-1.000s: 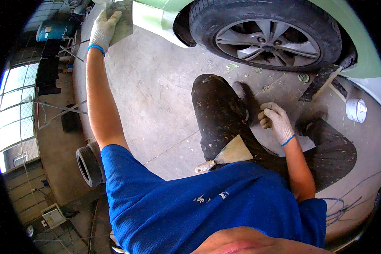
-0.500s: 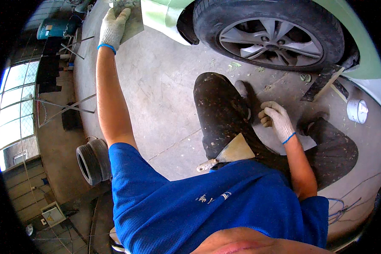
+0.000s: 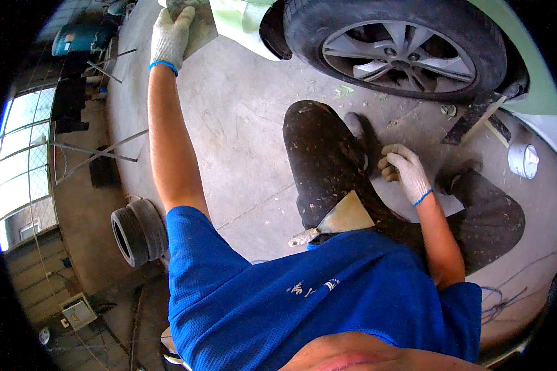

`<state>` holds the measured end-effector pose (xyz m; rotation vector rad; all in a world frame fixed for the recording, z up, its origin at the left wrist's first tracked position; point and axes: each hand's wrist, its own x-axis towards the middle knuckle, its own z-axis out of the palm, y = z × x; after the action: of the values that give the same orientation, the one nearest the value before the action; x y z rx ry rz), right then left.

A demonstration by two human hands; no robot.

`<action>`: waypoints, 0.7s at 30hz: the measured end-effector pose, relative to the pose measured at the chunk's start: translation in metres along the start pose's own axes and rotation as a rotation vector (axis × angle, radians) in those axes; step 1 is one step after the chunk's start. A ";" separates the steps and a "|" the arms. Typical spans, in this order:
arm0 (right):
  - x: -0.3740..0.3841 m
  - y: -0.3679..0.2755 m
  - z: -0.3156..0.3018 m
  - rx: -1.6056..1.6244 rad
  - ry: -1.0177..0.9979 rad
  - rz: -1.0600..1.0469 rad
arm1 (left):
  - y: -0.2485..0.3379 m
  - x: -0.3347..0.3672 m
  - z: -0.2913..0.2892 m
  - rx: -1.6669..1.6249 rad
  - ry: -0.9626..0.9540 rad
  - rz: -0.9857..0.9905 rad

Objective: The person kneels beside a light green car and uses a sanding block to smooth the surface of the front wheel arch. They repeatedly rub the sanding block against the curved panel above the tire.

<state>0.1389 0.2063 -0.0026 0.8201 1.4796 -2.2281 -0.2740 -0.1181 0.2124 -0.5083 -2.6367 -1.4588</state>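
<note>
My left hand [image 3: 171,38], in a white knit glove with a blue cuff, reaches out at the top left beside the pale green car panel [image 3: 244,26]. Its thumb and fingers are spread; the top edge cuts off what lies at the fingertips. Over the floor between my legs, my right hand [image 3: 403,170], gloved alike, hangs with fingers loosely curled and nothing visible in them. A putty knife [image 3: 348,214] with a broad, stained blade rests across my lap, its smeared handle pointing left. Neither hand touches it.
A car wheel [image 3: 399,52] stands ahead of my knees. To its right are a dark strip with a pale edge [image 3: 474,117] and a white tub [image 3: 523,161]. Green scraps [image 3: 345,91] litter the floor. Old tyres [image 3: 139,232] and a metal stand [image 3: 99,151] are at the left; a blue cable [image 3: 496,303] lies lower right.
My left hand and forearm have shifted slightly to the right in the picture. My right hand keeps its curled pose, and the putty knife stays on my lap.
</note>
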 end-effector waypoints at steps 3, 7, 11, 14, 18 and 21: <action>0.002 0.004 -0.002 0.004 -0.005 0.004 | -0.008 -0.002 0.004 0.067 0.034 0.037; 0.000 0.000 -0.001 -0.023 0.006 -0.006 | 0.004 -0.012 0.015 0.080 0.052 -0.016; 0.001 0.004 -0.003 -0.019 0.000 -0.017 | 0.008 -0.019 0.021 0.142 0.063 0.026; 0.000 0.002 0.000 0.008 -0.001 -0.007 | 0.005 -0.022 0.027 0.135 0.066 0.039; 0.001 0.005 -0.002 0.000 0.008 -0.017 | -0.004 -0.025 0.028 0.275 0.068 0.143; 0.003 0.009 -0.005 0.019 -0.001 -0.018 | -0.005 -0.028 0.032 0.237 0.064 0.144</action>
<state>0.1433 0.2069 -0.0120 0.8146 1.4725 -2.2585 -0.2464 -0.1002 0.1844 -0.6011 -2.6139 -1.0863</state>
